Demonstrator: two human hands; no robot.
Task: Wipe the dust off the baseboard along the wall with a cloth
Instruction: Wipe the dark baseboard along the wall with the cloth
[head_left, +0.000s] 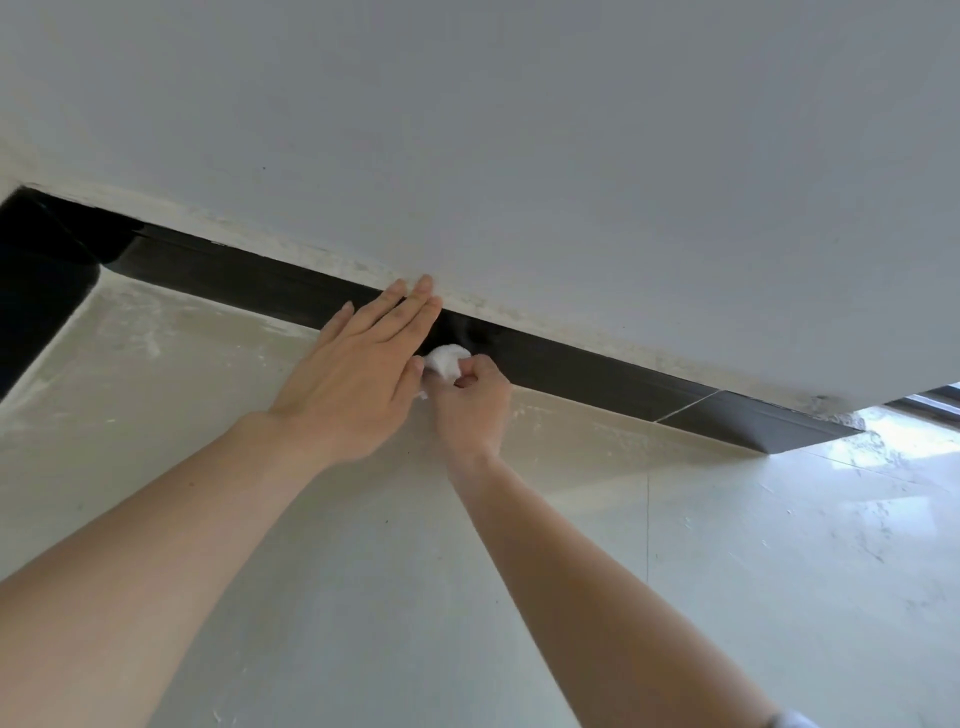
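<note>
Currently: white wall above, pale tiled floor below, black baseboard running between them. Left hand flat, fingers straight, tips on the baseboard's top edge. Right hand just beside it, clenched round a wadded white cloth against the baseboard face.

Pale wall over glossy tiled floor.
Wall plain grey-white, scuffed along lower edge. Floor cream, dusty streaks near wall. Bright glare patch far right; dark shape far left, unidentified.
</note>
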